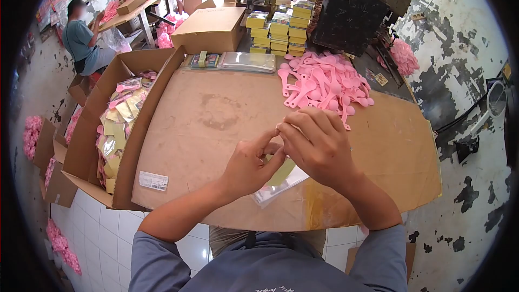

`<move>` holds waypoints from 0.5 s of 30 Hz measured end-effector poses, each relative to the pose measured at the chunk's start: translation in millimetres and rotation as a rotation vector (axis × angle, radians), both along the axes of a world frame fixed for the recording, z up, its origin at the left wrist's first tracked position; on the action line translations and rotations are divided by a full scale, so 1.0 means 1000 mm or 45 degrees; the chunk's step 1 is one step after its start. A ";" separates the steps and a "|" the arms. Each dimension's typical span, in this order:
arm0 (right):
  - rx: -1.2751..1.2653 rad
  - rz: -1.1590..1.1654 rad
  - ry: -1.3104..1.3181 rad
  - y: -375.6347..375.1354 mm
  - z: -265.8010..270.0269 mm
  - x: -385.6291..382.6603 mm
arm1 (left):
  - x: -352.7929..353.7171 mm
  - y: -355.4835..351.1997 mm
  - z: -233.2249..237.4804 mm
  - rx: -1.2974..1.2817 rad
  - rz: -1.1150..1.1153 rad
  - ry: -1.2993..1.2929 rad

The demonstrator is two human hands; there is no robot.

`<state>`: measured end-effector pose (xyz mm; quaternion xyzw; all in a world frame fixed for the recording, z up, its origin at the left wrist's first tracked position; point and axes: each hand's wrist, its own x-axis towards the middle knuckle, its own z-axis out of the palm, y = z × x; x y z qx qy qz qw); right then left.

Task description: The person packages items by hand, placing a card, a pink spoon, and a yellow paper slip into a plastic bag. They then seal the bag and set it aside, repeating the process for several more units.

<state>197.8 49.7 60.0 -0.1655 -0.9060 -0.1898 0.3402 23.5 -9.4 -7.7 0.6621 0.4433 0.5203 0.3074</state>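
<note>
Above the cardboard-covered table, my left hand point(251, 163) and my right hand point(320, 143) meet with their fingers bent and closed. Both pinch near the top of a see-through plastic bag point(266, 197). A yellow-green card point(282, 174) shows in or against the bag, partly covered by my fingers. The exact grip at the fingertips is hidden. Just beyond my right hand lies a loose heap of pink plastic scoops point(324, 80).
At left stands an open cardboard box point(141, 154) with packed bags. Behind the table's work area are a stack of plastic sleeves point(247, 61), a banded card bundle point(204, 60), yellow card stacks point(279, 32) and a closed carton point(208, 28). A person point(84, 38) sits far left.
</note>
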 end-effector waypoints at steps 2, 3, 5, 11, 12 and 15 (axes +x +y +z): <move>0.092 -0.059 -0.075 -0.002 -0.002 -0.002 | -0.001 -0.001 0.002 0.011 0.019 0.138; 0.020 -0.071 -0.063 -0.001 -0.002 -0.002 | -0.001 -0.002 0.002 0.016 0.026 0.206; -0.125 -0.103 -0.037 0.000 -0.002 -0.001 | 0.000 0.002 -0.004 0.195 0.079 0.331; -0.932 0.126 0.624 0.045 0.007 0.051 | -0.003 0.001 0.006 -0.109 -0.066 0.033; -1.143 0.225 0.653 0.048 0.017 0.074 | -0.004 0.001 0.006 -0.222 -0.087 -0.025; -1.795 0.524 0.758 0.075 0.029 0.192 | -0.006 0.008 0.001 -0.318 -0.131 -0.405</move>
